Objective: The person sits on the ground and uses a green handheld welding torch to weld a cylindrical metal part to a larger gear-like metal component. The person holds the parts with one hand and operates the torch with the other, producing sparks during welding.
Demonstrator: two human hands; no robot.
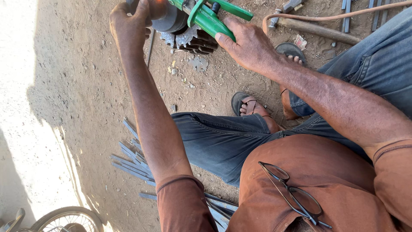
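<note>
My left hand [128, 21] reaches to the top edge of the head view and grips the grey round body [168, 19] of a green power tool. My right hand [249, 43] holds the tool's green handle [210, 19], fingers wrapped over it. Directly under the tool, on the dirt ground, lies a dark toothed metal gear stack [193, 41], partly hidden by the tool. I am seated, with my jeans-clad legs [219, 137] stretched to the right and my sandalled feet [249, 105] close to the work.
Several grey flat metal strips [133, 159] lie on the dirt below my left arm. A bicycle wheel [68, 219] shows at the bottom left. An orange hose [326, 18] and a rusty bar [317, 29] lie at the top right. Glasses [296, 197] hang on my brown shirt.
</note>
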